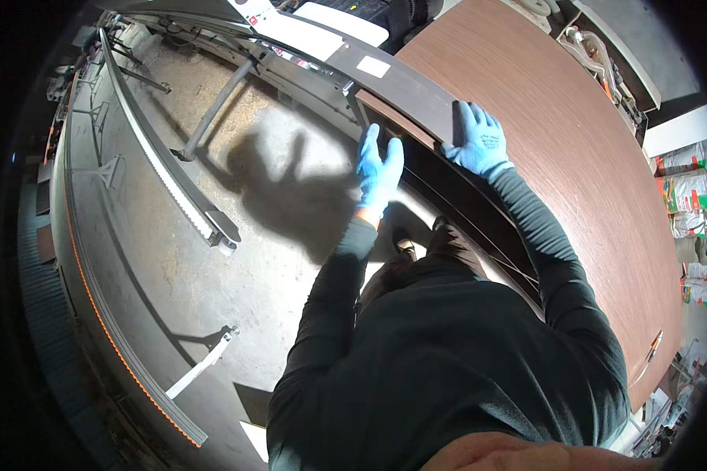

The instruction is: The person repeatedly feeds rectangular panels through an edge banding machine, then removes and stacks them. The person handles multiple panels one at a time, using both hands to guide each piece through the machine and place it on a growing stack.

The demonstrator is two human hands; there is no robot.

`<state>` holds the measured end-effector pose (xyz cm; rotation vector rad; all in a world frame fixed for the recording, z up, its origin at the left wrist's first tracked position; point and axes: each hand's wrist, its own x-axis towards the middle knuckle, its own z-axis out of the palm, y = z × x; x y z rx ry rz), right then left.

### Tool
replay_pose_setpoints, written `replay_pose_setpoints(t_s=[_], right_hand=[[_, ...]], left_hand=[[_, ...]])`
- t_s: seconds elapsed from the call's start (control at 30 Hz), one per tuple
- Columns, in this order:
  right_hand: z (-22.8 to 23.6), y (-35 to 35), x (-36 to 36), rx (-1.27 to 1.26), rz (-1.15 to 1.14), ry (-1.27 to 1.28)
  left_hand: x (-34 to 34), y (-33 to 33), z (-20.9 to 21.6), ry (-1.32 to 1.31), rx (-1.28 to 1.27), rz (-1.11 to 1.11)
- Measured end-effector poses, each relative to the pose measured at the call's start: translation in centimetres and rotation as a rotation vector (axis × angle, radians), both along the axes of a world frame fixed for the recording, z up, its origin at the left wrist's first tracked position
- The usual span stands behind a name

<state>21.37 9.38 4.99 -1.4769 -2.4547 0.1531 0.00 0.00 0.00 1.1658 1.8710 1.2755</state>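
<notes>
Both my hands wear light blue gloves. My right hand (479, 144) lies palm down with its fingers spread on the brown wood-grain tabletop (550, 157), beside the end of a long grey panel (412, 90). That panel runs along the table's edge and bears a white label (373, 67). In front of the table edge, my left hand (379, 177) is held up with fingers and thumb apart. Nothing shows in its grasp; whether its fingertips touch the edge I cannot tell. Below the tabletop, a dark recess (448, 188) is partly hidden by my right arm.
To the left, a long rail with a pale toothed strip (173, 184) reaches over the concrete floor (267, 294). Beyond it runs a curved rack edge with orange trim (102, 318). Several bags (687, 188) stand at the right, and hoses (593, 55) lie behind the table.
</notes>
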Motion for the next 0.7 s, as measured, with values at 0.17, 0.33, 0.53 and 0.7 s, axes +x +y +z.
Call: replay_pose_setpoints(t_s=[0.17,0.33,0.53,0.7], right_hand=[[-1.4,-1.7,3.9,0.101,-0.006,0.032],[-0.9,-4.8,8.3,0.089,0.006,0.006],[-0.8,-10.0,16.9,0.023,0.002,-0.087],[0.5,-15.5,26.2,-0.188,-0.098,-0.231]], left_hand=[[0.1,2.0,-0.9,0.055,0.059,0.017],[0.2,3.2,-0.8,0.166,0.071,0.044],[2.2,3.0,-0.4,0.128,0.012,0.073],[4.3,3.2,0.5,-0.06,-0.049,0.141]])
